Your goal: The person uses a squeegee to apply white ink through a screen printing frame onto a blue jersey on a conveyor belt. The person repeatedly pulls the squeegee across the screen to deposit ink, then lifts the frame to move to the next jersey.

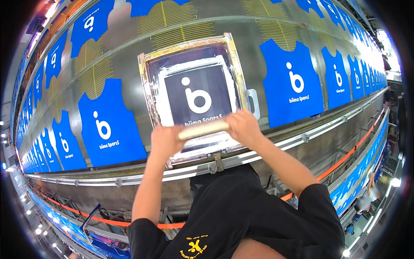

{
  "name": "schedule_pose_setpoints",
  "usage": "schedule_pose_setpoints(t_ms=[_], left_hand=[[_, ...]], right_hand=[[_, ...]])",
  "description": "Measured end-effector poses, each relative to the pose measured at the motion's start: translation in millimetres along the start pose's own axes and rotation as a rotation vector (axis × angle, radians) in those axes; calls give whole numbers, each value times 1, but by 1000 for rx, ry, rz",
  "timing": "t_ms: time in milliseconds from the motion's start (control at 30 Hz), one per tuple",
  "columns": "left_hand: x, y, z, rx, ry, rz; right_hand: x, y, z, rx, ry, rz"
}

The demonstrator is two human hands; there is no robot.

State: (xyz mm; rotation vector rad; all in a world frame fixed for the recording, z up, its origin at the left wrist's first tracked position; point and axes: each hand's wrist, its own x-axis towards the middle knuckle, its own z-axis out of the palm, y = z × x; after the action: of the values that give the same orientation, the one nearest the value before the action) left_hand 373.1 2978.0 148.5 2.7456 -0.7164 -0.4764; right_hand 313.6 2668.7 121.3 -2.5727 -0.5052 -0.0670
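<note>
A screen-printing frame lies flat on the long grey printing table in front of me. Its mesh bears a white round logo and lettering on a dark area, with white ink smeared around it. Across the near part of the screen is a pale squeegee. My left hand is wrapped round its left end, and my right hand grips the right end. The squeegee's lower edge is hidden beneath the bar. A light-coloured handle sticks out from the frame's right side.
Printed blue vest-shaped fabric pieces lie flat on both sides, one at left and one at right, with several more in rows. A metal rail edges the table near me. Behind runs an orange strip; another person is far right.
</note>
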Motion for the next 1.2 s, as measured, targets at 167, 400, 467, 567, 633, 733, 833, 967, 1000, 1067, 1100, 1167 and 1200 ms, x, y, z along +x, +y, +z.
schedule_pose_setpoints(t_ms=[167, 400, 467, 567, 633, 733, 833, 967, 1000, 1067, 1100, 1167, 1200], left_hand=[[134, -41, -56, 72, -45, -84], [203, -68, -55, 41, 15, -134], [195, -66, -48, 25, 45, -143], [174, -54, -42, -20, -41, -199], [135, -37, -30, -42, -46, -210], [67, -13, -2, -34, -30, -172], [-4, 11, 32, -81, 6, -155], [-57, 33, 46, -139, 96, -93], [-60, 34, 41, -111, 124, -56], [-61, 41, 34, -47, 54, -40], [-60, 46, 32, -53, 55, 17], [-57, 63, 36, -60, 161, 134], [-54, 73, 41, -97, 161, 141]], right_hand=[[136, 64, -11, -72, 129, 29], [200, 100, 3, -136, 14, 184], [189, 97, 9, -99, 65, 166], [160, 87, 13, -86, 96, 118], [124, 71, 16, -64, 95, 76], [57, 40, 24, -58, 53, 68], [-14, 1, 27, -48, 14, 85], [-64, -37, 21, -9, 51, 117], [-67, -38, 17, 58, 64, 97], [-68, -31, 7, 199, 94, 53], [-66, -23, 2, 209, 138, 151], [-57, 7, -10, 259, 221, 322], [-51, 22, -12, 210, 317, 424]])
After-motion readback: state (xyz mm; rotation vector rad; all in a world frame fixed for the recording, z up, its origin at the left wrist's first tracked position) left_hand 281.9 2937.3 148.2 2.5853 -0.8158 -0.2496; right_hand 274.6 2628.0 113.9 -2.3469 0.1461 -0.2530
